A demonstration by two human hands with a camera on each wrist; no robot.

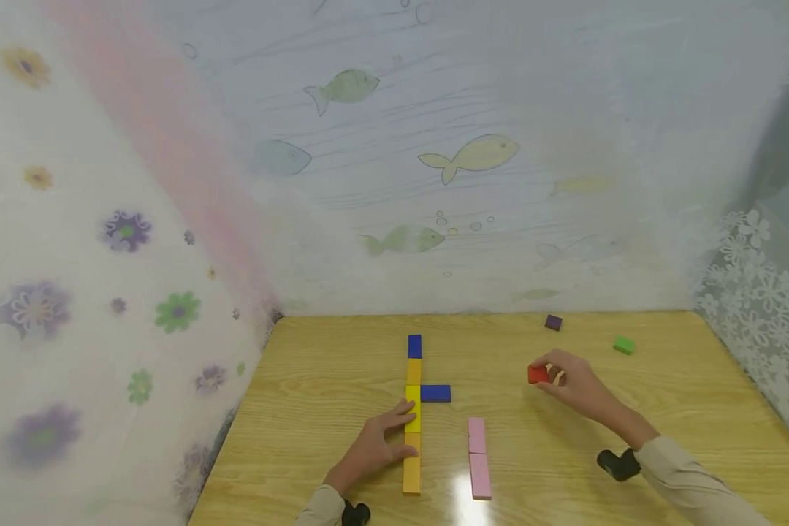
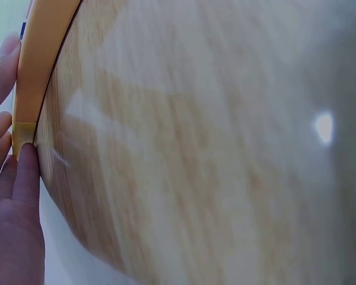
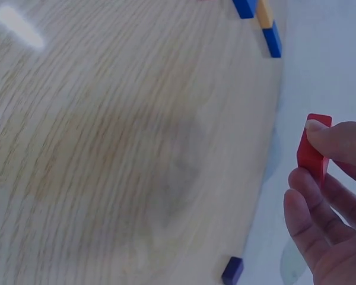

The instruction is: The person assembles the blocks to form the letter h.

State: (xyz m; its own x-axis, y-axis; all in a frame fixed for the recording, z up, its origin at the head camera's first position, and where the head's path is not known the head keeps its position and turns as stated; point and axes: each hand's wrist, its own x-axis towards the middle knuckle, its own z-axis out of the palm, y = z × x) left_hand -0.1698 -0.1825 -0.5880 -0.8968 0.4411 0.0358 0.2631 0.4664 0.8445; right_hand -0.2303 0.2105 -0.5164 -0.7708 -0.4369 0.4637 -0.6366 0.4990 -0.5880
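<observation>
My right hand (image 1: pixel 575 383) pinches a small red block (image 1: pixel 537 375) between thumb and fingers above the table. The right wrist view shows the thumb on one face of the block and fingertips on the other. My left hand (image 1: pixel 376 446) rests along a straight row of blocks, fingertips on the yellow block (image 1: pixel 414 420) and thumb on an orange block (image 1: pixel 412 475) nearer me. Farther up the row lie another orange block (image 1: pixel 414 371) and a blue block (image 1: pixel 415 346). Sticking out to the right from the yellow block is a second blue block (image 1: pixel 437 394).
Two pink blocks (image 1: pixel 479 475) lie end to end right of the row. A dark purple block (image 1: pixel 554 322) and a green block (image 1: pixel 624 345) sit toward the back right of the wooden table (image 1: pixel 315 387). Printed curtains (image 1: pixel 394 285) hang behind and at the sides.
</observation>
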